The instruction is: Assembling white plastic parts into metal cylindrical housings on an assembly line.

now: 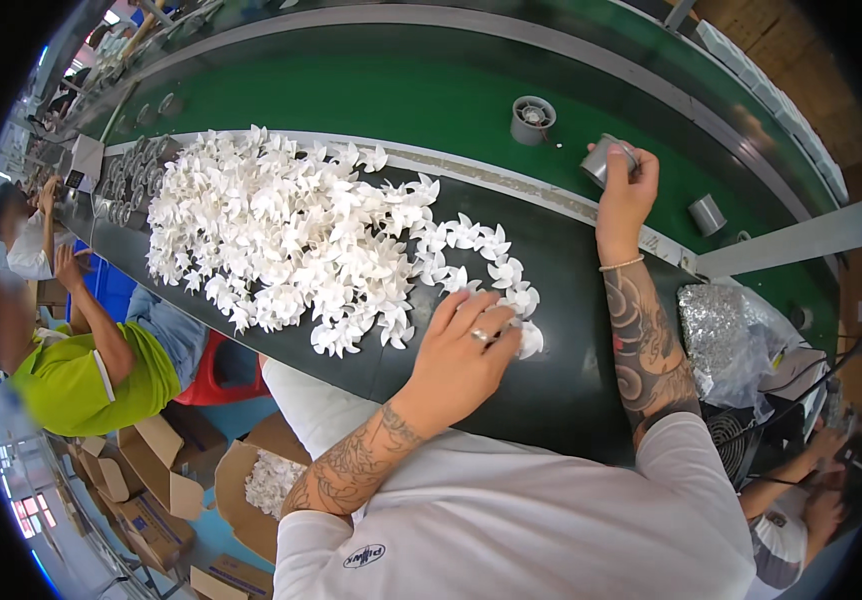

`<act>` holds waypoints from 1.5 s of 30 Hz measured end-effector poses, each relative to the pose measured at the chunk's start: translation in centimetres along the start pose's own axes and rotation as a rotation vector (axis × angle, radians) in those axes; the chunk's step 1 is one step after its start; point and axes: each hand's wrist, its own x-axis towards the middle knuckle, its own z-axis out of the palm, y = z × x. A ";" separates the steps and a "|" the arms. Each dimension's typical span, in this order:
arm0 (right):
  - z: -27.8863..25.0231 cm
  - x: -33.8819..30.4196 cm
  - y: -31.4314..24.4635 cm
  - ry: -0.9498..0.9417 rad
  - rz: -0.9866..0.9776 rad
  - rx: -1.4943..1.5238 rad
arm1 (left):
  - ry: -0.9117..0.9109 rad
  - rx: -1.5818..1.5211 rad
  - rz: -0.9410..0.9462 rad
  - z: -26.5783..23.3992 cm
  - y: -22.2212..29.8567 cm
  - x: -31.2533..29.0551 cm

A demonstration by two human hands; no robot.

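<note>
My right hand [629, 190], right of the upper centre of the frame, grips a grey metal cylinder [599, 162] with the fingers closed around its side; it looks tipped over, its long axis running roughly across the frame, though my fingers hide part of it. My left hand [466, 340] is lower, near the centre, fingers bent low over the tail of a curved line of white bladed rotors [496, 243]; I cannot tell whether they pinch one. So the rotors lie right by my left hand, while the cylinder is up and to the right of it, well apart, with the pale rail [551, 197] between the dark table [566, 385] and the green belt [431, 95] separating my two hands.
</note>
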 end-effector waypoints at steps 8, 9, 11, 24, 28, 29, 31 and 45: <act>2.2 -3.9 -4.2 -0.234 0.151 0.384 | 0.208 -0.874 -0.725 -1.7 -1.5 0.7; 2.9 -4.8 -5.4 -0.253 0.150 0.383 | 0.282 -1.148 -0.860 -1.6 -1.9 0.9; 4.0 -6.8 -7.2 -0.362 0.430 0.491 | 0.347 -1.215 -0.844 -2.3 -2.3 1.6; 5.9 -11.3 -12.2 -0.516 1.040 0.482 | 0.423 -0.458 -0.411 -4.7 -2.8 0.6; 5.7 -11.8 -13.5 -0.546 1.080 0.569 | 0.540 -0.110 -0.165 -4.2 -2.8 -0.7; 5.7 -11.9 -13.5 -0.549 1.082 0.568 | 0.541 -0.109 -0.168 -3.7 -2.8 -1.0; 5.6 -12.1 -13.2 -0.494 1.078 0.561 | 0.563 -0.158 -0.161 -3.3 -2.5 -0.9; 5.8 -13.1 -14.1 -0.546 0.984 0.533 | 0.496 -0.931 -0.656 -5.0 -1.0 -1.9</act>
